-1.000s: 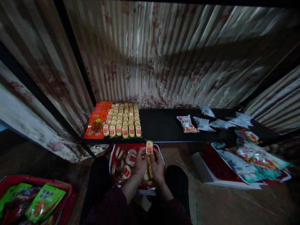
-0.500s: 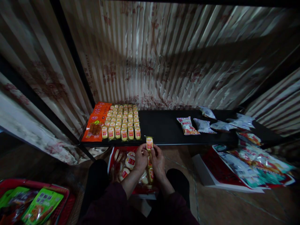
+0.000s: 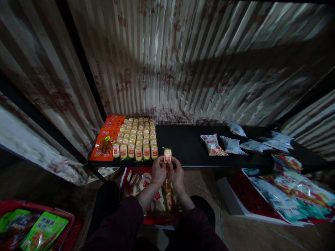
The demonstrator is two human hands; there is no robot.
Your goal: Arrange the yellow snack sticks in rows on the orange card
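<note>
Between the left hand (image 3: 158, 172) and right hand (image 3: 177, 173), a yellow packet (image 3: 168, 156) is pinched upright at the front edge of the black shelf (image 3: 180, 143), just right of the packet rows (image 3: 139, 152). Positioning is judged to be in hand; clearance from the nearest row is called for.

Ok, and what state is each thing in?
Held pack: wrapped, label showing
Left hand: closed on it
Right hand: closed on it
Small packs: in rows
Orange packets: overlapping
Shelf bags: spread out
Left basket: loaded
Middle basket: loaded
Right basket: heaped
Curtain: hanging
</note>
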